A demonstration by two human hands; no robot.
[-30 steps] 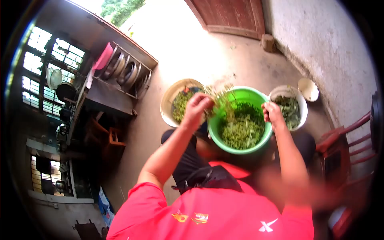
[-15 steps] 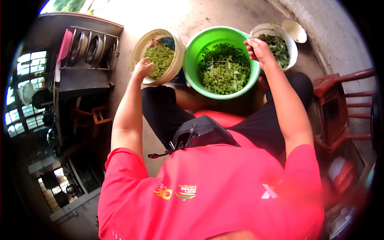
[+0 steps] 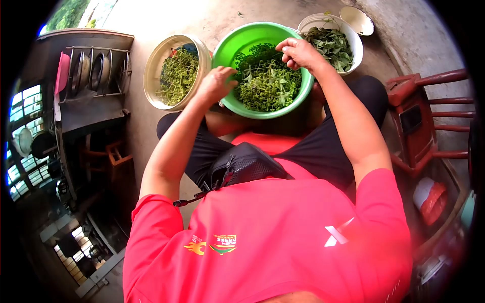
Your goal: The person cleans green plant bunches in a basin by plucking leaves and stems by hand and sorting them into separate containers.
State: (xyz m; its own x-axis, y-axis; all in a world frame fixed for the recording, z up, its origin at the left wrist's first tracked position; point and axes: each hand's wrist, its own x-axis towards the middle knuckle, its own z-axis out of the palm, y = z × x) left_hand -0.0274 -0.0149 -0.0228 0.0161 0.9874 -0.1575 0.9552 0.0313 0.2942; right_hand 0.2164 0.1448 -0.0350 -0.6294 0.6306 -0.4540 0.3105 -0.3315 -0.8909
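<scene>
Between my knees stands a green basin (image 3: 262, 113) holding green berry-like clusters (image 3: 268, 91). My left hand (image 3: 218, 83) is over its left rim, fingers apart and nothing seen in them. Over the right side of the basin is my right hand (image 3: 297, 52), its thumb and fingertips pressed together; whatever they may hold is too small to make out. A cream bucket (image 3: 150, 76) with stripped-looking green stems (image 3: 179, 76) sits to the left. At the right a white bucket (image 3: 356, 48) contains dark green leaves (image 3: 331, 48).
An empty cream bowl (image 3: 356, 20) lies by the wall behind the white bucket. A red wooden chair (image 3: 411, 121) stands at the right, with a red and white bag (image 3: 430, 201) below it. A rack of pans (image 3: 96, 71) is on a counter at the left.
My left hand has moved from the cream bucket to the green basin's left rim. My right hand has shifted from the right rim inward over the basin. The camera view has also shifted.
</scene>
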